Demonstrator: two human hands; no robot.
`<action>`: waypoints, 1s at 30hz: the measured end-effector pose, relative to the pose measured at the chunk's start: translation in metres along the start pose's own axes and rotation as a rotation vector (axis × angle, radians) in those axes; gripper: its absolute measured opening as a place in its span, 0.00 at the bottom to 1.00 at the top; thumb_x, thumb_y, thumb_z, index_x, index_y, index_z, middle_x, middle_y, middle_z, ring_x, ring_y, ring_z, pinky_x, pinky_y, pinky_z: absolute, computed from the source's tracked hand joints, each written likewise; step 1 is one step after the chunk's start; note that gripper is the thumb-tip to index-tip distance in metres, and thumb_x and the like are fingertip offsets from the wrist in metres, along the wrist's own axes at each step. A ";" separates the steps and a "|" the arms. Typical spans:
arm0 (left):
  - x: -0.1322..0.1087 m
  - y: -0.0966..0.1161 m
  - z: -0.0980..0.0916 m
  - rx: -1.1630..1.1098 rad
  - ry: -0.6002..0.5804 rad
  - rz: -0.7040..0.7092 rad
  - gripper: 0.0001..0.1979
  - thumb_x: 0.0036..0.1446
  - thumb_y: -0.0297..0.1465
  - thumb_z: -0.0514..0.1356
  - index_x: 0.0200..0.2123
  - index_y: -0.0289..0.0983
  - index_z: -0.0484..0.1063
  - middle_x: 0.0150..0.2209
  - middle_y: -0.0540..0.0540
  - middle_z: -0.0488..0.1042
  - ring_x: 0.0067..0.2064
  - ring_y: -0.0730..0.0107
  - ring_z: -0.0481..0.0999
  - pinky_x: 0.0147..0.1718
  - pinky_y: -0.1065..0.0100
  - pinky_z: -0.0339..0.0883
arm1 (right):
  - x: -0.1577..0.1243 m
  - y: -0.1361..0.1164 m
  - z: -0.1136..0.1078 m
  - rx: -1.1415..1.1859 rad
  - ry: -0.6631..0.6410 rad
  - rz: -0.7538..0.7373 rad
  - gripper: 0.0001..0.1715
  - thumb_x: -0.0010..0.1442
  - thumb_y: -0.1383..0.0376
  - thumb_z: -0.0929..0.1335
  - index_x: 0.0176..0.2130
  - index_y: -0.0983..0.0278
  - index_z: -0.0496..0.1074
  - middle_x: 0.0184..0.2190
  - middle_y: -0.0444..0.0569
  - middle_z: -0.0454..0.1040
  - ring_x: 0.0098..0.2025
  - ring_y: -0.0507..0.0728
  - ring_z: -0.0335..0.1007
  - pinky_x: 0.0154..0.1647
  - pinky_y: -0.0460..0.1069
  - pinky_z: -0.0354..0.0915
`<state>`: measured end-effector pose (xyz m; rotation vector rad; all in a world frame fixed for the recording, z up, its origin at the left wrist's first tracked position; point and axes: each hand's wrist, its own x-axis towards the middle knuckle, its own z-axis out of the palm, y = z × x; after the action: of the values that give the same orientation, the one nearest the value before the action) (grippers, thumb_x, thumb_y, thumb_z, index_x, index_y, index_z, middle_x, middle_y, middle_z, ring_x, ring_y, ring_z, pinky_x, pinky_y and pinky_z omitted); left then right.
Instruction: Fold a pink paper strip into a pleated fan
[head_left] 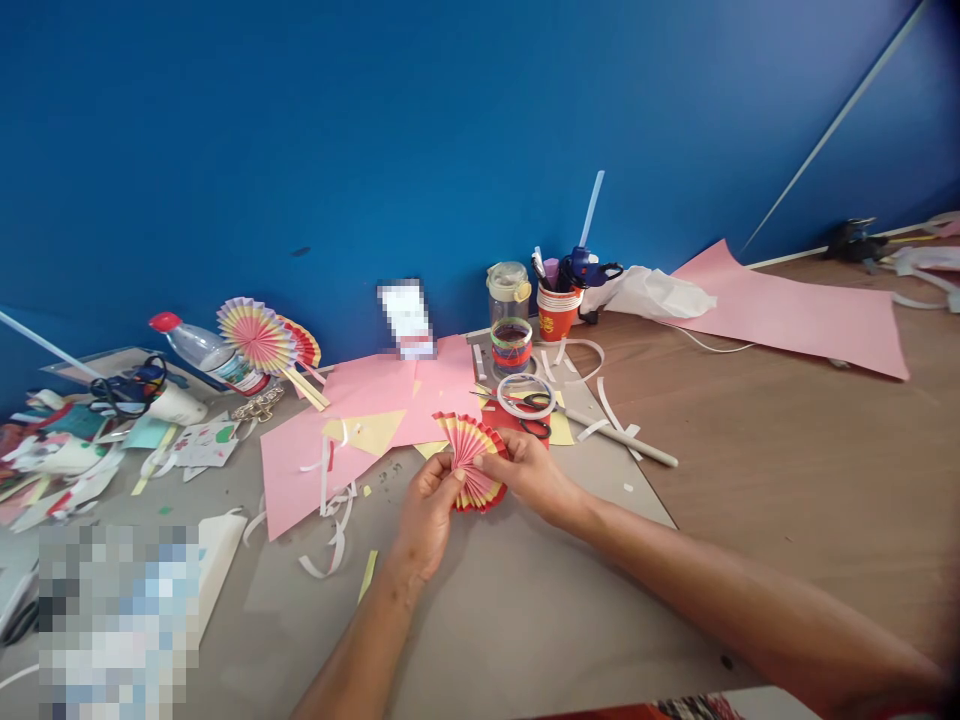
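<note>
A pleated paper fan (471,445) in pink, yellow and red is spread into a near-round shape between my two hands, above the grey mat. My left hand (431,505) pinches it at the lower left of its centre, thumb on top. From the right, my right hand (529,472) grips the fan with its thumb pressed near the centre; the fingers behind the paper are hidden. Just beyond the fan lie scissors (536,428) and a white tape roll (526,396) on red paper. Pink paper sheets (442,385) lie behind my left hand.
Two finished-looking fans on sticks (259,338) lean by a plastic bottle (202,350) at the left. A lidded cup (509,310), a red paper cup (556,315) and a glue gun (591,268) stand by the blue wall. A rod (630,440) and paper strips lie rightward.
</note>
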<state>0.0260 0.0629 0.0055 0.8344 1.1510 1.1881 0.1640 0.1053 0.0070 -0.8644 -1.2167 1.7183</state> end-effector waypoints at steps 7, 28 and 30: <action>0.000 -0.001 -0.001 0.046 0.000 0.021 0.12 0.50 0.38 0.62 0.37 0.40 0.73 0.36 0.48 0.78 0.38 0.63 0.75 0.36 0.66 0.67 | 0.000 -0.001 0.000 -0.003 -0.005 -0.009 0.10 0.50 0.61 0.69 0.29 0.66 0.68 0.24 0.43 0.71 0.24 0.50 0.65 0.27 0.45 0.63; 0.018 0.003 -0.033 0.264 0.318 0.196 0.20 0.48 0.44 0.64 0.39 0.36 0.73 0.34 0.47 0.75 0.36 0.68 0.73 0.36 0.70 0.65 | 0.032 -0.021 -0.064 -0.398 0.507 -0.291 0.13 0.53 0.61 0.63 0.38 0.64 0.69 0.30 0.46 0.71 0.30 0.52 0.64 0.33 0.48 0.62; 0.019 0.002 -0.035 0.257 0.318 0.185 0.21 0.47 0.45 0.64 0.39 0.36 0.73 0.33 0.48 0.75 0.36 0.67 0.73 0.37 0.69 0.66 | 0.031 -0.023 -0.064 -0.501 0.483 -0.316 0.13 0.53 0.61 0.63 0.37 0.64 0.70 0.31 0.47 0.72 0.31 0.53 0.65 0.35 0.49 0.63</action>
<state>-0.0082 0.0794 -0.0058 0.9852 1.5362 1.3779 0.2131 0.1614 0.0079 -1.2182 -1.3686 0.8880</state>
